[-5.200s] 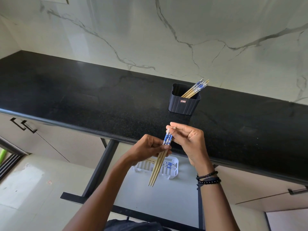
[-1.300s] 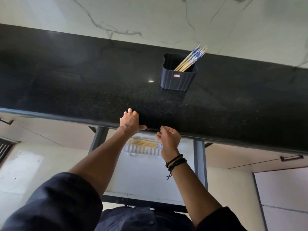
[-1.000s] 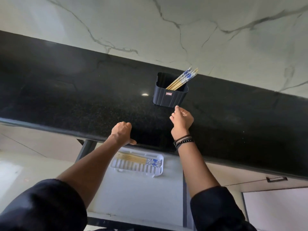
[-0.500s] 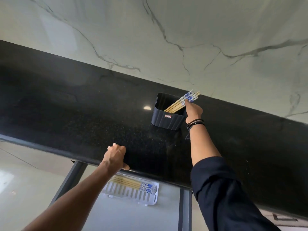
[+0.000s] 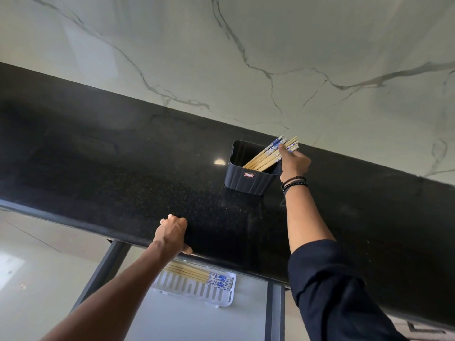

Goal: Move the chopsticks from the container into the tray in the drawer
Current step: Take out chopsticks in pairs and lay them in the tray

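The right hand point(image 5: 294, 163) is stretched far across the black counter point(image 5: 123, 168), arm nearly straight, its fingers closing on the blue-patterned upper ends of the chopsticks point(image 5: 270, 153) that lean out over the right rim of the dark container point(image 5: 248, 179); whether the pinch is already firm cannot be told. Beaded bracelets point(image 5: 294, 183) circle that wrist and a dark sleeve point(image 5: 327, 286) is pushed up the forearm. The left hand point(image 5: 172, 233) is curled over the counter's near edge, fingers on top and thumb under the lip, gripping the edge itself and holding nothing else. The container stands near the counter's far edge, close to the marble wall point(image 5: 246, 57), with bare counter to its left and in front of it. Below the near edge the drawer point(image 5: 197, 321) is pulled out between dark rails, and the white slotted tray point(image 5: 197, 289) lies at its back, partly tucked under the counter's overhang. More chopsticks point(image 5: 197, 275) already rest lengthwise in the tray, their blue ends toward its right end. The left forearm crosses above the tray's left end.
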